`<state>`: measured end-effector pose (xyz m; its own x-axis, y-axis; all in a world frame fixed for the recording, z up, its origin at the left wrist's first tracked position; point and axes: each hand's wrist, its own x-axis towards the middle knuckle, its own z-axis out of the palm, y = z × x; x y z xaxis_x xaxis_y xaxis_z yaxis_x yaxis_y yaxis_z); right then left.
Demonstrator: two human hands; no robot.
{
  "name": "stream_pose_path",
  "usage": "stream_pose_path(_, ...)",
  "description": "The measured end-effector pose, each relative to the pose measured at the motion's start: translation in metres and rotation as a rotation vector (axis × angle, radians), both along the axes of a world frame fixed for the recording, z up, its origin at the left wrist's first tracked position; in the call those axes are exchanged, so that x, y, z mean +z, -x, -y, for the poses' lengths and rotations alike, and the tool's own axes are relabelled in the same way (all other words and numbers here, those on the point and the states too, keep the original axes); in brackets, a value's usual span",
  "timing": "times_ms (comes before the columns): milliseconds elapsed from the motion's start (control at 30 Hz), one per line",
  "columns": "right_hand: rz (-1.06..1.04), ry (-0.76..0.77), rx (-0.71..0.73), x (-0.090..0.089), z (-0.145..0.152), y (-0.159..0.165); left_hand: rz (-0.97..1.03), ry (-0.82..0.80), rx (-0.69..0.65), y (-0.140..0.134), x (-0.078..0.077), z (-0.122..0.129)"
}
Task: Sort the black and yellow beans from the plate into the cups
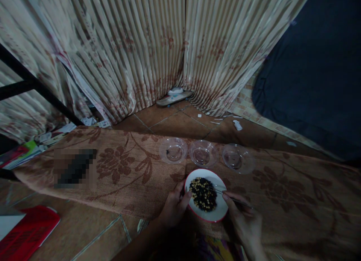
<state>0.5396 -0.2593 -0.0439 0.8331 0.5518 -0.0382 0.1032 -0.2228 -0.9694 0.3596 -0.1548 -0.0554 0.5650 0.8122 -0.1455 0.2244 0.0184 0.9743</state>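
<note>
Gripping the red-rimmed plate with the left hand, seemingly to steady it on the bench beside three clear bowls, and pinching a slim metal tool in the right hand, likely for precise reach among bean-like pieces.

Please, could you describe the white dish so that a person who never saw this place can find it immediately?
Find the long cloth with brown flowers crossing the picture. Near its front edge, between the left hand and the right hand, is the dish. Unlike the three clear containers beyond it, it is white, red-rimmed, and holds dark and yellowish pieces.
</note>
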Motion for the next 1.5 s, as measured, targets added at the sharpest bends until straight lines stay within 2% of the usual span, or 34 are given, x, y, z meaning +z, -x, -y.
stream_pose_path(333,0.040,0.043,0.113,0.001,-0.003,0.000,-0.003,0.048,-0.012,0.000,0.000,0.000)
stream_pose_path(700,0.059,0.035,0.079,-0.003,-0.001,-0.002,0.011,0.041,-0.030,0.001,-0.003,-0.001)
stream_pose_path(833,0.045,0.053,0.059,0.002,-0.002,-0.001,0.025,0.029,-0.033,0.002,-0.002,-0.001)
stream_pose_path(1133,-0.026,-0.012,-0.010,0.008,-0.005,-0.001,0.030,0.026,-0.009,0.001,-0.002,0.001)
stream_pose_path(1300,0.065,-0.114,0.061,0.029,-0.036,0.002,0.061,0.037,-0.002,0.002,-0.001,0.000)
stream_pose_path(1400,0.172,-0.181,0.167,0.044,-0.076,0.010,0.123,0.031,-0.023,0.002,0.002,0.000)
stream_pose_path(1500,0.232,-0.266,0.305,0.048,-0.119,0.021,0.178,0.008,-0.037,0.002,0.004,0.001)
